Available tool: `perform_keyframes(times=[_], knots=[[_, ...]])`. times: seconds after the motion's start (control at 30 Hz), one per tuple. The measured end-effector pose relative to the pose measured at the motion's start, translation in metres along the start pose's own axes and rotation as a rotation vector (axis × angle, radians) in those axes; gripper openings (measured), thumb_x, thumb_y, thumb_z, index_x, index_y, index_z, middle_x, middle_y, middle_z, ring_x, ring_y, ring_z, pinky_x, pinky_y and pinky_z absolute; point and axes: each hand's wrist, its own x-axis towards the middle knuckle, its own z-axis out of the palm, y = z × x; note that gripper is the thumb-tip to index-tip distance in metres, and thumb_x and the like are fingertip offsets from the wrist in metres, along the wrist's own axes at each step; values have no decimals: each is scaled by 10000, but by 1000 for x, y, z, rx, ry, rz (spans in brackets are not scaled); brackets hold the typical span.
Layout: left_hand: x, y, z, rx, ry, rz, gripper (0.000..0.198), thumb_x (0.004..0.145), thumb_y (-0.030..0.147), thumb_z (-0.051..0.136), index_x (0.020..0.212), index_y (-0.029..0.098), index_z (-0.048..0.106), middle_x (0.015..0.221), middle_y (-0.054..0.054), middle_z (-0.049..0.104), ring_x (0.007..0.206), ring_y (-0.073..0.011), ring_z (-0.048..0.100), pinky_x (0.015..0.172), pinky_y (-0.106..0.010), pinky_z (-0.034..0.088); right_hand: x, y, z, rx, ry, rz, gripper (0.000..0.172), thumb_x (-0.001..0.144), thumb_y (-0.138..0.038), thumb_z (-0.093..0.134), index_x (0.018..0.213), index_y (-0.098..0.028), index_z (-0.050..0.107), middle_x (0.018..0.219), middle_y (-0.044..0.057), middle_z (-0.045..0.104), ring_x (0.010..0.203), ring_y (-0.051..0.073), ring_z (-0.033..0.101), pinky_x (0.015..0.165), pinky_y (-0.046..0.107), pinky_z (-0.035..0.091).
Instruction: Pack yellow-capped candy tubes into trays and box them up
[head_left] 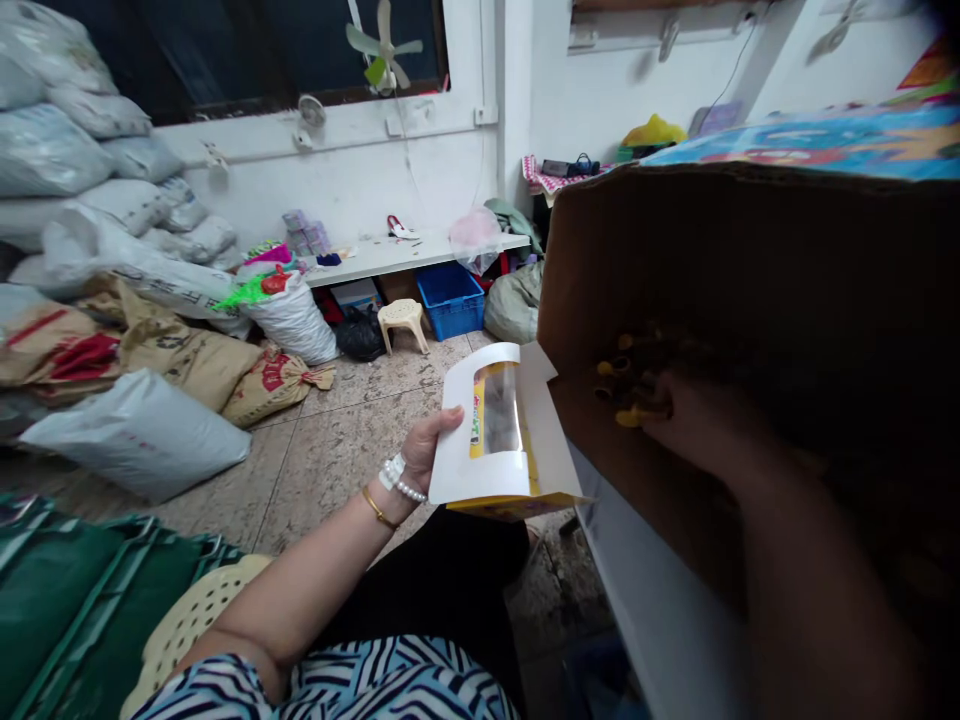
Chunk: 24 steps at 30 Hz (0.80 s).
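Note:
My left hand (427, 447) grips the edge of a white cardboard box (499, 430), which has a clear window and yellow printed trim. Its lid stands open. My right hand (697, 420) reaches into a large brown cardboard carton (675, 240) and rests among small yellow-and-dark items (622, 385). The carton's shadow makes those items hard to identify. It also hides whether my right fingers are closed on any of them.
A green plastic crate (90, 600) lies at lower left. Stacked sacks (127, 340) line the left wall. A white shelf (420, 255) stands ahead, with a blue crate (450, 300) and a small stool (403, 322) near it.

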Motion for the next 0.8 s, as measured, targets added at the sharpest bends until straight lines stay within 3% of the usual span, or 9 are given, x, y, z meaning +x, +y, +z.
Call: perform_keyframes(times=[0.13,0.23,0.3,0.4,0.47,0.53,0.67,0.73,0.8], knots=[[-14,-1,4,6,-6,24,457,773,308,709,1161,69,670,903,-114,791,929,-306,748,959,-408,545,-5,-38,6,-47,-156,-75,207,795,-229,570,950,-165,692,949,152,722,873,301,683,632,334,402],[-28,-7,12,1,-30,16,497,734,384,744,1128,86,691,927,-120,786,967,-336,733,956,-428,537,-8,-46,15,-24,-279,-129,432,742,-132,591,1169,-141,659,986,158,737,887,293,700,652,321,438],[-35,-10,18,-7,-56,5,498,730,426,742,1106,102,705,940,-126,782,994,-348,721,937,-428,541,-12,-40,9,115,-233,-173,535,774,-168,606,1308,-207,601,1028,101,745,897,253,701,697,310,474],[-40,-12,24,-13,-86,12,433,726,423,743,1032,117,736,904,-130,780,998,-358,716,901,-415,550,-24,-42,-14,636,-55,-224,421,822,-340,658,1239,-278,650,1026,30,749,876,216,704,742,312,530],[-41,-13,26,-10,-99,19,377,736,408,739,980,120,751,859,-125,779,981,-350,721,887,-393,552,-36,-57,-25,988,59,-247,352,819,-386,689,1148,-260,676,1022,24,746,881,207,712,756,309,558],[-41,-17,27,-4,-118,6,366,752,406,731,974,116,754,825,-120,776,966,-340,725,887,-380,549,-48,-82,-28,1119,137,-331,312,832,-317,693,1136,-249,665,1055,26,732,915,188,709,781,289,563],[-43,-31,26,-29,-175,-22,412,817,433,666,1064,110,734,871,-112,780,972,-318,723,927,-378,526,-64,-121,-22,748,253,-521,134,808,-168,697,937,-205,690,998,40,711,920,190,677,779,284,533],[-43,-35,24,-48,-208,-52,414,869,421,601,1113,107,717,928,-113,779,990,-305,718,957,-382,506,-67,-122,-24,564,255,-537,63,798,-212,726,848,-208,688,938,29,712,886,198,676,742,284,520],[-42,-35,20,-60,-233,-65,421,889,415,562,1144,110,702,963,-111,776,1000,-297,713,974,-392,492,-65,-109,-30,522,327,-490,95,850,-297,696,924,-238,705,968,18,725,873,183,683,744,272,511]])
